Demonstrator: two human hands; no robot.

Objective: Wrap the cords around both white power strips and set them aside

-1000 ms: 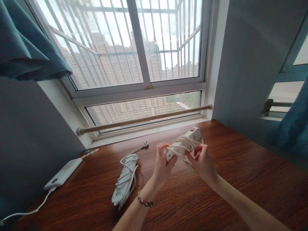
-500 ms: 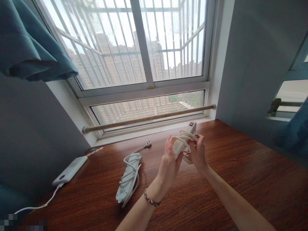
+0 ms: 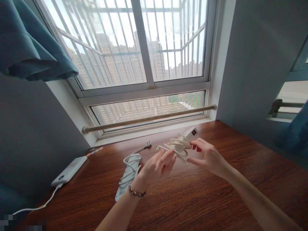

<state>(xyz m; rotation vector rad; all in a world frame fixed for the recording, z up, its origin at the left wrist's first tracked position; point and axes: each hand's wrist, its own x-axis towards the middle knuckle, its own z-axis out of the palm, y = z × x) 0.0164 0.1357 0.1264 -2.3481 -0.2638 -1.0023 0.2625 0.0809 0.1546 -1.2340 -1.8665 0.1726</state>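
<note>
Power strip (image 3: 185, 136), long, narrow, white plastic, wrapped in its own cream cord (image 3: 177, 143), sits at 4 o'clock from view centre, above the brown wood-grain tabletop (image 3: 204, 199). Contact with the wood: can't tell. Long axis runs 8 to 2 o'clock, red rocker switch (image 3: 194, 132) at the 2 o'clock end.

Left hand (image 3: 157, 166) at the strip's 7 o'clock, fingers together and loosely bent, tips against the cord wraps. Thumb hidden, so grip can't be told. Dark braided bracelet (image 3: 137, 191) on that wrist.

Right hand (image 3: 207, 156) at the strip's 4 o'clock, thumb spread well clear of the fingers, fingertips at the side of the wraps; no closed grasp.

Second strip (image 3: 128, 175), pale grey-white, cord-wrapped, lies at 8 o'clock from the first, near end partly behind left forearm. White slab-shaped power bank (image 3: 69, 171) further out at 8 o'clock, white cable (image 3: 51, 196) plugged in.
</note>
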